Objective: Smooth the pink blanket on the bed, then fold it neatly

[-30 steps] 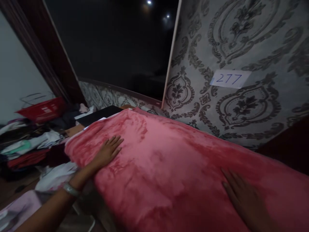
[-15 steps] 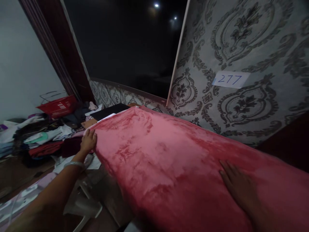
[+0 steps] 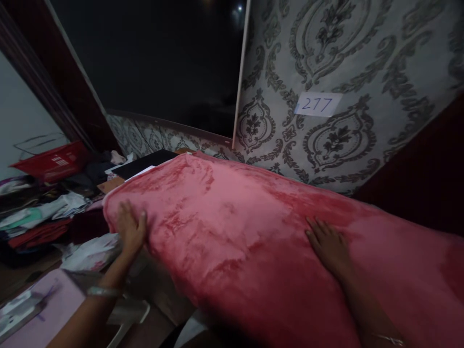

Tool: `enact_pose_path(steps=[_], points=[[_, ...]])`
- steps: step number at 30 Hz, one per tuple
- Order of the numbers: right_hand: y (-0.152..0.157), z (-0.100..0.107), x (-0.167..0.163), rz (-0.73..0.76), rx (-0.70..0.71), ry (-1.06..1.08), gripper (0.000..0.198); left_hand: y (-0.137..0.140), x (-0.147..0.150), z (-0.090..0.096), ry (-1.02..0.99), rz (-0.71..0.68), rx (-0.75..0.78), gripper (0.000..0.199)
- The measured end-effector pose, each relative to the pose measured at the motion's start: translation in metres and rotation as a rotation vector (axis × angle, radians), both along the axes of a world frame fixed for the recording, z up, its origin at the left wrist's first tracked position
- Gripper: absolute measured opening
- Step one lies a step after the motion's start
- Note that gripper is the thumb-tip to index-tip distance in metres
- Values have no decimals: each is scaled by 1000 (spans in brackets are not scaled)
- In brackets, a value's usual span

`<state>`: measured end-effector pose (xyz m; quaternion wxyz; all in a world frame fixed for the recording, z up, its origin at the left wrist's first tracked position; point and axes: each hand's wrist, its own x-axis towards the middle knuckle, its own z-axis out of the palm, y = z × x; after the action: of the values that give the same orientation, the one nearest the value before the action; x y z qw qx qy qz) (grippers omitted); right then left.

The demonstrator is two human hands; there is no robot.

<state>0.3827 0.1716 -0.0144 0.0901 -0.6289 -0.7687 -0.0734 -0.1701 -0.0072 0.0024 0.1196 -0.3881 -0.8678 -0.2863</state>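
Our fuzzy pink-and-red blanket (image 3: 224,222) lies mostly flat by the grey patterned wall (image 3: 275,106); a few bumps seem left. Our open left hand (image 3: 131,231) is at its left end, our open right hand (image 3: 329,244) on top.

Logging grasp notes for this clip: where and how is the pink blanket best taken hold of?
Probably the left end of the pink blanket, coming from the left: its edge shows there, near the left hand. The broad, fairly flat middle, toward the right hand, likely offers little to pinch.
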Motion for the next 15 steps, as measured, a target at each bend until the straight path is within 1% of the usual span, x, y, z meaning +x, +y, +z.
enact_pose_path(steps=[1,2,4,5,6,7,8,10,12,15], points=[[0,1,0,-4,-3,6,60,2,21,7,29,-141,-21,72],[0,2,-1,-6,-5,13,59,5,43,13,70,-312,-89,70],[-1,4,-1,-8,-16,26,58,10,84,24,138,-661,-309,66],[-2,5,-2,-9,-27,31,57,13,102,27,159,-772,-392,64],[-3,7,-3,-13,-41,33,57,15,116,28,172,-832,-448,63],[-3,9,-4,-18,-57,33,57,17,126,28,178,-841,-471,62],[-4,11,-5,-25,-71,31,57,19,132,27,179,-808,-467,63],[-6,16,-7,-36,-94,25,57,21,132,23,174,-701,-453,66],[-7,19,-9,-43,-110,23,56,21,118,19,170,-587,-478,69],[-7,22,-10,-39,-120,35,56,18,85,15,185,-403,-493,70]])
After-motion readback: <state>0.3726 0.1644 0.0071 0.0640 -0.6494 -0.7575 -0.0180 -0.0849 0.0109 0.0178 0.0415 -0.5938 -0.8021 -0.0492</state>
